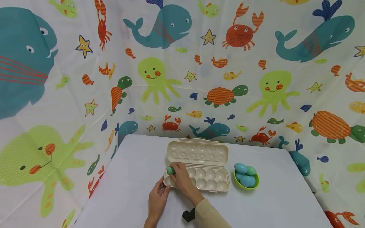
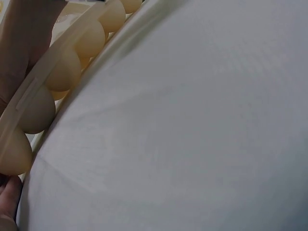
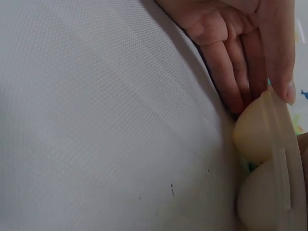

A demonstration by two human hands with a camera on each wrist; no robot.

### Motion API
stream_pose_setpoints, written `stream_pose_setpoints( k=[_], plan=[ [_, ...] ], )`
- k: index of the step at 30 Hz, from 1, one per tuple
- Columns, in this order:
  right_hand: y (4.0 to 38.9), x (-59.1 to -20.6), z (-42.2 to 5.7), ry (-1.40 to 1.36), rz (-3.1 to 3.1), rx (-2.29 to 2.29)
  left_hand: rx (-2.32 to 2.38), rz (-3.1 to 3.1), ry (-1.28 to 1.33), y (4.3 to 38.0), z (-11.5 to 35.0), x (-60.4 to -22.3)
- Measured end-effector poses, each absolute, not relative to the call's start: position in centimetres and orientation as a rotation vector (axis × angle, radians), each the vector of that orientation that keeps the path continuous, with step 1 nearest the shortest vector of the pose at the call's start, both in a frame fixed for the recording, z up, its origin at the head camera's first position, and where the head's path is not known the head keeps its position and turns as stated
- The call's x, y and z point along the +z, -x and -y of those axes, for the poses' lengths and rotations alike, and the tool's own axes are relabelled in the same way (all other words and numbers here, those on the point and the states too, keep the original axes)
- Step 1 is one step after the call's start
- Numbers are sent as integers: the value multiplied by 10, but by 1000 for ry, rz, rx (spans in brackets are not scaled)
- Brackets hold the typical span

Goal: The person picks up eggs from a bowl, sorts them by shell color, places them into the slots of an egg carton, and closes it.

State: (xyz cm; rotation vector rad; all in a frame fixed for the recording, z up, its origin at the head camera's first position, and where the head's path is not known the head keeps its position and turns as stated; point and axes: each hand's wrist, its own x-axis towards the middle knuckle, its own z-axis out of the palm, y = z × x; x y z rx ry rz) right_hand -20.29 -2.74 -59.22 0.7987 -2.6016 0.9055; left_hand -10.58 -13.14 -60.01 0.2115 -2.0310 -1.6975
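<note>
A cream plastic egg carton (image 1: pixel 201 183) lies on the table with its lid folded back. In the head view my right hand (image 1: pixel 182 180) reaches over the carton's left end, fingers around a green egg (image 1: pixel 170 170) at the back left cup. My left hand (image 1: pixel 158 199) grips the carton's front left corner. The right wrist view shows that left hand (image 3: pixel 236 48) with its thumb on the rim and its other fingers against the underside. From the left wrist view, the rounded cup bottoms (image 2: pixel 65 72) and a left fingertip (image 2: pixel 10 195) show.
A lime green bowl (image 1: pixel 247 188) holding several blue and green eggs (image 1: pixel 245 174) stands right of the carton. White cloth covers the table (image 1: pixel 256 212). A curtain (image 1: pixel 182 110) printed with sea animals hangs behind and beside it. A black device (image 1: pixel 188 216) sits by the right wrist.
</note>
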Motion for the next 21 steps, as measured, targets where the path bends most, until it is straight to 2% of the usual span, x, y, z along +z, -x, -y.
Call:
stream_pose_setpoints(
  k=[11, 21],
  plan=[
    [202, -575, 17, -807, 2550, 884, -1683, 2003, -190, 108, 132, -603],
    [194, -554, -43, -740, 2528, 757, -1687, 1984, -160, 105, 129, -606]
  ],
)
